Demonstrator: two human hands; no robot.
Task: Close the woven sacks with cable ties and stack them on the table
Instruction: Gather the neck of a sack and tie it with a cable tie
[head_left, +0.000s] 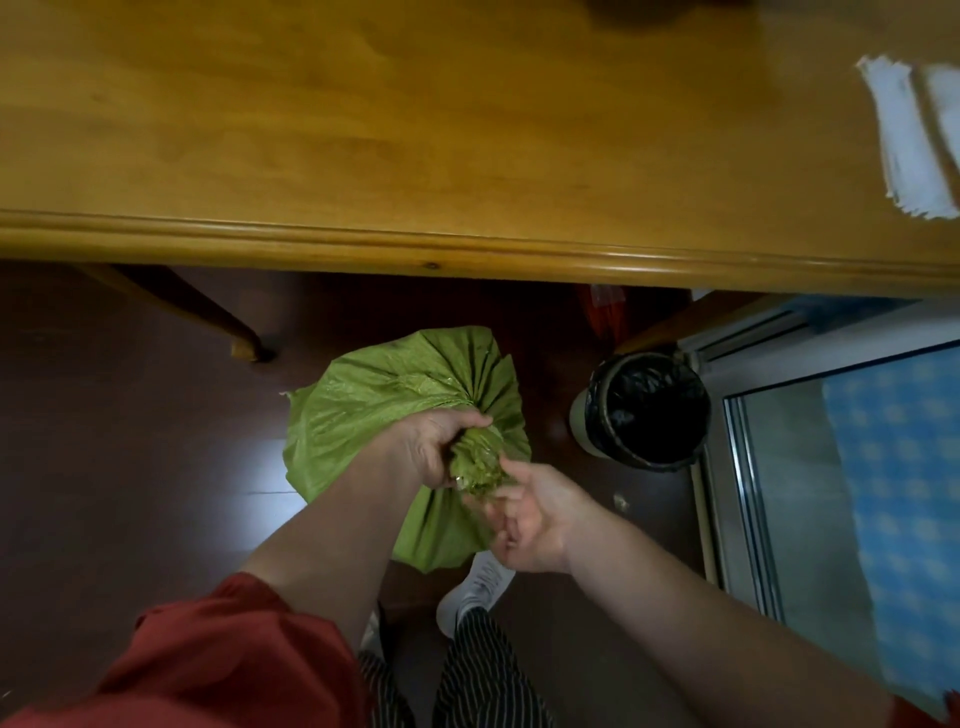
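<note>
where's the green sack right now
Head view, just below centre: the green sack stands on the floor in front of the table, left of the black-lined bin, its neck gripped by the left hand.

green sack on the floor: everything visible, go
The green woven sack sits on the dark floor in front of the table, full and rounded. The weave looks like glossy plastic, with pleats radiating toward its gathered neck. The left hand grips that neck; the right hand touches the bunched mouth, pinching or not unclear. No cable tie is visible on it. A white shoe is by its near side.
</note>
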